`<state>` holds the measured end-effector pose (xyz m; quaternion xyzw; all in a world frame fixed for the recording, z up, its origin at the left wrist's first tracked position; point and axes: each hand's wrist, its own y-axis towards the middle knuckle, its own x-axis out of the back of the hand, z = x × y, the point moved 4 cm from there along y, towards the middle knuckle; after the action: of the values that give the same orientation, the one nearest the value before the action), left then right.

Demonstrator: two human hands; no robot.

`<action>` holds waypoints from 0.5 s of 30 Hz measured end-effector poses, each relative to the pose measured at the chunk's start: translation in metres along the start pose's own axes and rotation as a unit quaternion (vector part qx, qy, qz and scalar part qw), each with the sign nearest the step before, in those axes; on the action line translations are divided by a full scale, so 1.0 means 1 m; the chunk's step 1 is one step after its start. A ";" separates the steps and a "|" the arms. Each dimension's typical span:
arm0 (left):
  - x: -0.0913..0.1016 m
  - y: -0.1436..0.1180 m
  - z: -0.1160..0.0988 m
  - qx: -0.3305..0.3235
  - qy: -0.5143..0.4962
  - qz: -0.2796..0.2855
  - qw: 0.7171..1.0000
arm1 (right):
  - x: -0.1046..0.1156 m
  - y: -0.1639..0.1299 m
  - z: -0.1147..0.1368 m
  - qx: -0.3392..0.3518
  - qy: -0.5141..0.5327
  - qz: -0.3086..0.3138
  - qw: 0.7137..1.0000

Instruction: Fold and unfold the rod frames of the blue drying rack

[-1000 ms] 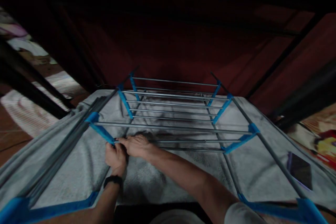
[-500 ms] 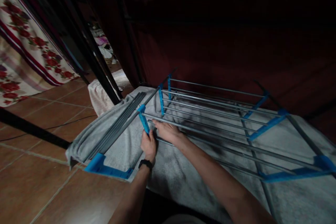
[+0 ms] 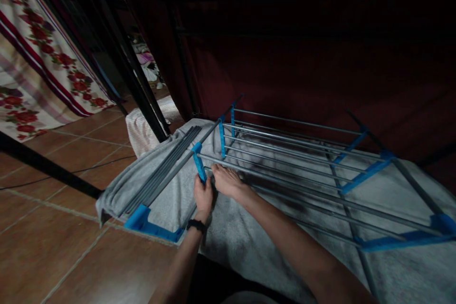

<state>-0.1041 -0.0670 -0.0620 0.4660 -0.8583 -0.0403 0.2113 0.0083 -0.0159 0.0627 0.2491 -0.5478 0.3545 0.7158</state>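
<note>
A rack of grey metal tubes (image 3: 292, 180) and blue plastic brackets lies on a grey blanket (image 3: 242, 251). My left hand (image 3: 204, 194), with a black band on its wrist, is closed around the lower end of a blue bracket (image 3: 199, 165). Just right of it, my right hand (image 3: 225, 179) grips a metal tube whose tip shows beside that bracket. Whether the tube's tip sits in the bracket I cannot tell. Farther back, two more blue brackets (image 3: 222, 140) carry tubes. At the right, a large blue end piece (image 3: 409, 238) joins several tubes.
Several loose grey tubes (image 3: 162, 171) lie bundled on the blanket at left, near a blue corner piece (image 3: 153, 225). Black metal posts (image 3: 142, 90) rise at left over the tiled floor (image 3: 53, 256). A floral cloth (image 3: 46, 52) hangs behind, and a dark red curtain (image 3: 285, 76) backs the rack.
The whole scene has shifted slightly right and down as the view turned. My right hand's fingers have drawn in closer around the tube's tip; my left hand keeps its hold on the bracket.
</note>
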 end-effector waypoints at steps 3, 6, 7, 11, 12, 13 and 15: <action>0.003 0.010 -0.016 -0.009 -0.022 -0.021 0.999 | -0.001 0.002 -0.001 -0.012 -0.006 -0.010 1.000; 0.002 0.022 -0.028 0.004 -0.034 -0.023 0.999 | -0.004 0.002 -0.002 -0.020 -0.009 -0.003 1.000; 0.001 0.025 -0.031 0.008 -0.043 -0.024 0.999 | -0.004 0.002 -0.002 -0.019 -0.007 0.002 1.000; -0.003 0.031 -0.035 0.032 -0.076 -0.028 0.996 | -0.003 0.003 -0.002 -0.016 0.001 0.013 1.000; -0.004 0.032 -0.035 0.041 -0.078 -0.029 0.996 | -0.002 0.004 -0.001 -0.015 0.004 0.014 1.000; -0.004 0.033 -0.035 0.045 -0.079 -0.030 0.995 | -0.001 0.004 0.000 -0.014 0.008 0.012 1.000; -0.002 0.035 -0.037 0.043 -0.068 -0.037 0.996 | 0.000 0.006 0.002 -0.011 0.017 0.006 1.000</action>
<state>-0.1159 -0.0410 -0.0198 0.5025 -0.8536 -0.0422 0.1308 0.0022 -0.0136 0.0634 0.2317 -0.5410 0.3568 0.7255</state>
